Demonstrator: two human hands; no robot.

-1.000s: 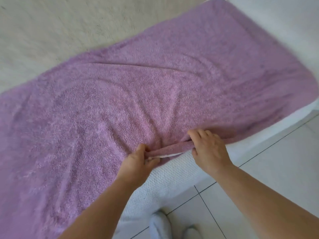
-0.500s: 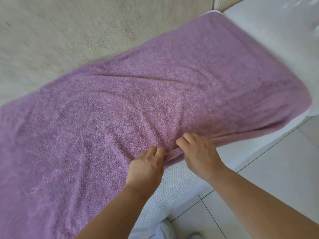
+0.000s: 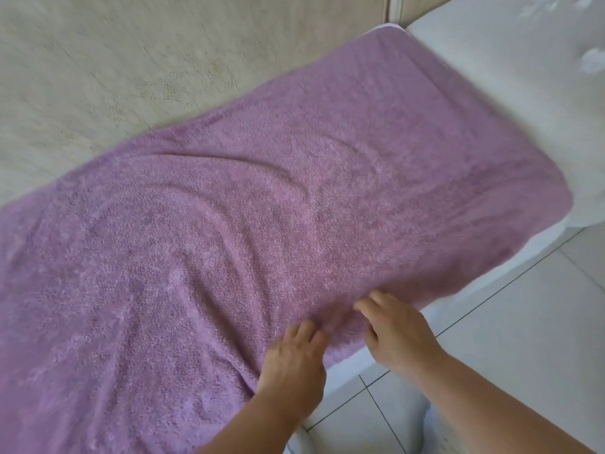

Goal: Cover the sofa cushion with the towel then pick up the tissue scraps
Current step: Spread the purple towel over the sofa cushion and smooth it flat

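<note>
A purple towel [image 3: 262, 231] lies spread over the white sofa cushion [image 3: 491, 273], with soft wrinkles fanning out from its front edge. Both hands rest on that near edge, side by side. My left hand [image 3: 291, 365] lies flat on the towel with its fingers extended. Just to its right, my right hand [image 3: 396, 332] also lies on top with its fingers apart. The image is blurred, and the thumbs are hidden. White tissue scraps [image 3: 592, 62] lie on the neighbouring white cushion at the far right, well away from both hands.
The beige sofa backrest [image 3: 131, 60] runs behind the towel. The neighbouring white seat cushion [image 3: 491, 77] adjoins the towel's right end. Pale floor tiles [image 3: 523, 339] with dark grout lines lie below the sofa front.
Both hands pinched the towel's front edge before; now their fingers lie stretched out on top of it. The towel's edge reaches further down over the cushion front. The view has shifted right.
</note>
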